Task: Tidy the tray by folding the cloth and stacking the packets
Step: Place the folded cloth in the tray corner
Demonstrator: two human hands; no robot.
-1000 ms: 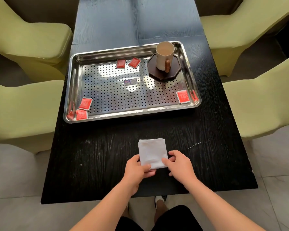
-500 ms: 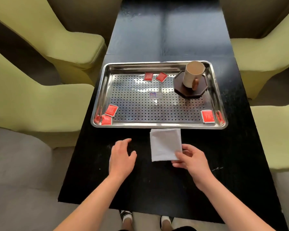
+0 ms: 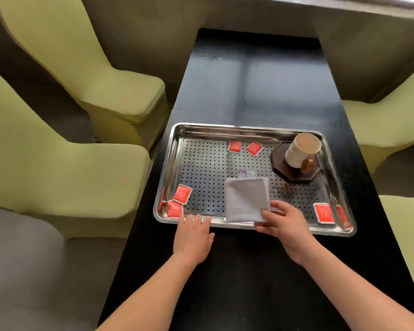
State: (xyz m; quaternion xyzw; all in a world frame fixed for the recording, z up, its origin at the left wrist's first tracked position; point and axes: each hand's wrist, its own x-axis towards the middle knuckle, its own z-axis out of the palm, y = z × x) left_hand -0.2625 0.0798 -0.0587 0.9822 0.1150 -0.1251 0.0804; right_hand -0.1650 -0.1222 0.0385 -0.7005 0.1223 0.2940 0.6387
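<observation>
A folded white cloth (image 3: 246,199) lies over the front middle of the perforated steel tray (image 3: 249,130), its near edge past the tray's front rim. My right hand (image 3: 282,219) pinches the cloth's near right corner. My left hand (image 3: 193,235) is flat on the black table, fingertips at the tray's front rim, holding nothing. Red packets lie scattered in the tray: two at the front left (image 3: 182,194) (image 3: 174,209), two at the back (image 3: 235,146) (image 3: 254,147), one at the front right (image 3: 324,213). A small blue and white packet (image 3: 246,173) peeks out behind the cloth.
A cream mug (image 3: 301,150) with a wooden handle stands on a dark octagonal coaster (image 3: 294,176) in the tray's back right corner. Yellow-green chairs (image 3: 65,163) flank the narrow black table (image 3: 256,80) on both sides.
My right hand has carried the folded cloth forward from the table onto the tray. My left hand let go of the cloth and now rests by the tray's front rim.
</observation>
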